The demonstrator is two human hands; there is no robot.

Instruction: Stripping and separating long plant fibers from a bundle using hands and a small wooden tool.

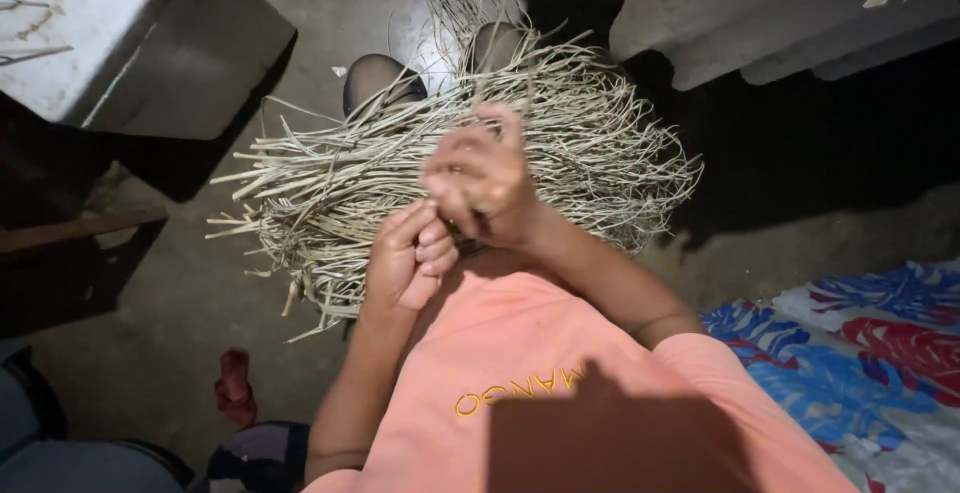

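Observation:
A big bundle of pale dried reed strips [330, 188] lies across my lap and knees, spreading left and right. My left hand [408, 261] is curled in a loose fist against the near edge of the bundle, its fingers closed on some strips. My right hand [480, 175] is raised just above and to the right of it, fingers bent and pinching thin strips. The two hands touch at the fingertips. My knees [378, 75] show behind the bundle.
A grey concrete block [150, 53] stands at the upper left and a concrete ledge [760, 13] at the upper right. A wooden plank [70, 233] lies at the left. Patterned blue and red cloth [860, 353] covers the lower right. A reddish sandal [235, 388] sits on the floor.

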